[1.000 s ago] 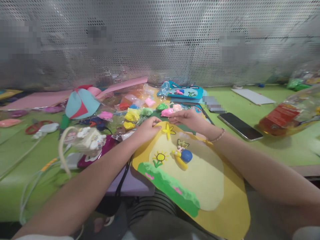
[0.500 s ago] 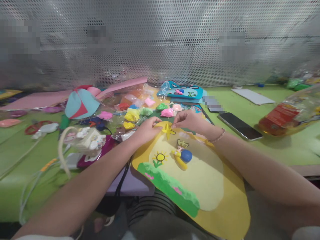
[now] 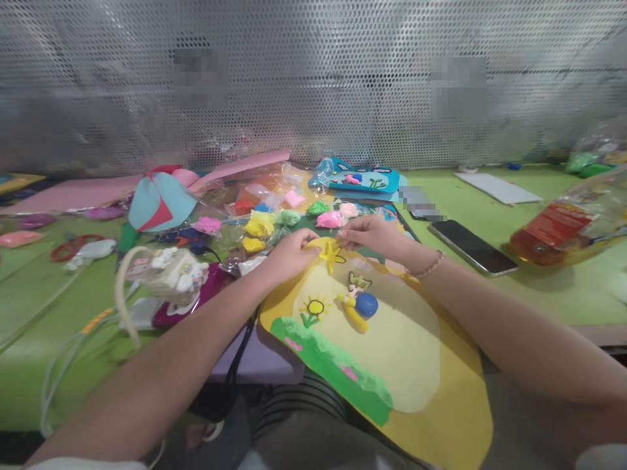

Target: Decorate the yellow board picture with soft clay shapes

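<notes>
A yellow craft board (image 3: 455, 398) lies across my lap and the table edge. It bears a pale yellow patch, a green clay grass strip (image 3: 337, 373), a clay sun (image 3: 315, 307) and a blue and yellow clay figure (image 3: 361, 307). Both hands meet at its far edge. My left hand (image 3: 289, 254) presses its fingertips on the board beside a yellow clay star (image 3: 331, 253). My right hand (image 3: 373, 234) pinches the star's upper tip with curled fingers. A beaded bracelet sits on the right wrist.
Bagged clay lumps (image 3: 259, 226) in yellow, green and pink lie just beyond my hands. A blue craft piece (image 3: 360, 179) rests farther back. A phone (image 3: 471, 247) lies to the right, an orange plastic bag (image 3: 563, 228) beyond it. White plush charm (image 3: 171, 273), scissors (image 3: 73, 247), perforated metal screen behind.
My right hand lifted its fingers into a pinch at the yellow star half a second ago and has now lowered again at the star's tip. The left hand has barely moved.
</notes>
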The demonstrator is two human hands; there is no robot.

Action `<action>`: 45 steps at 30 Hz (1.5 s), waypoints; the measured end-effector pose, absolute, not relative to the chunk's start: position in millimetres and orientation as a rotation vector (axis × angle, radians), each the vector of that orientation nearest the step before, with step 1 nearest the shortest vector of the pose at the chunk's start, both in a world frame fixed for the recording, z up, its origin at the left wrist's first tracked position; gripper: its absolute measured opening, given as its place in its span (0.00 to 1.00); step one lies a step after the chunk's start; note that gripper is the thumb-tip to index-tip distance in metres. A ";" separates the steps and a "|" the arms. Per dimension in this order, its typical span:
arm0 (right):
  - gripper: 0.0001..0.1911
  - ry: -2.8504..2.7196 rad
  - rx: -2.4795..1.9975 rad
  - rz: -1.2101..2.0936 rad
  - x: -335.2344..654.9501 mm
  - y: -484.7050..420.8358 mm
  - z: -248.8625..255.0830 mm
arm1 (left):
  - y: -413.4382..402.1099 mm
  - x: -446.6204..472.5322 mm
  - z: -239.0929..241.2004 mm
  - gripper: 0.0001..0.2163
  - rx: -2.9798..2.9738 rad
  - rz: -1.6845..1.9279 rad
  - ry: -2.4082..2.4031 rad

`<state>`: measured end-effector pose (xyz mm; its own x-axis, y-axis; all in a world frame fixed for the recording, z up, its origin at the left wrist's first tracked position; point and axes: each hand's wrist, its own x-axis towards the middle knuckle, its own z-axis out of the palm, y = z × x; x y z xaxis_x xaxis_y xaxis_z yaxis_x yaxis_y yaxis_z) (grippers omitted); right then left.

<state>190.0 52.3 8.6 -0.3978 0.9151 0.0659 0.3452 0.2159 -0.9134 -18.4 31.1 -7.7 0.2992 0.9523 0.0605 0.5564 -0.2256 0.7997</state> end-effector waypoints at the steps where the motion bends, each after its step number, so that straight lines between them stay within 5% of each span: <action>1: 0.11 -1.866 -1.161 1.165 189.9 52.5 8.4 | 31.1 -18.5 -7.8 0.11 1.884 0.743 1.342; 20: 0.12 -1.964 -1.116 0.932 193.4 53.1 10.6 | 28.4 -16.8 -4.2 0.11 1.884 0.729 1.369; 41: 0.04 -1.713 -1.148 1.344 189.1 45.7 15.1 | 25.4 -16.2 0.0 0.09 1.841 0.673 1.446; 45: 0.11 -1.733 -1.117 1.356 190.3 47.8 13.2 | 25.8 -16.0 -0.5 0.09 1.849 0.678 1.459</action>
<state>190.3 47.8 13.2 -0.4161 0.9093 -0.0042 0.2229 0.0975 -0.9700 -16.0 25.8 -0.5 0.2367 0.9715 -0.0096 0.6188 -0.1431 0.7724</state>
